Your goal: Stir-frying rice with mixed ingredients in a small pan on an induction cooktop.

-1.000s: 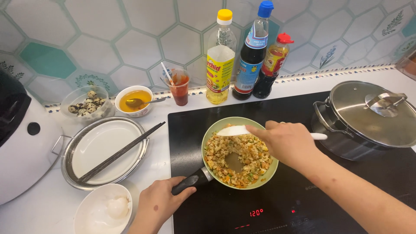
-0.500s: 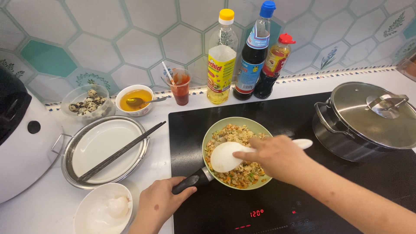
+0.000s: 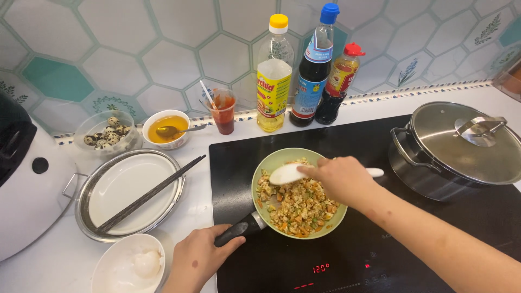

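Two hands work at a green pan (image 3: 282,158) of fried rice (image 3: 297,205) on the black cooktop (image 3: 380,255) near the surface's front edge. Left hand (image 3: 198,261) has its grip closed around the pan's black handle (image 3: 236,231); right hand (image 3: 339,179) clasps a white spatula (image 3: 287,173) above the rice.
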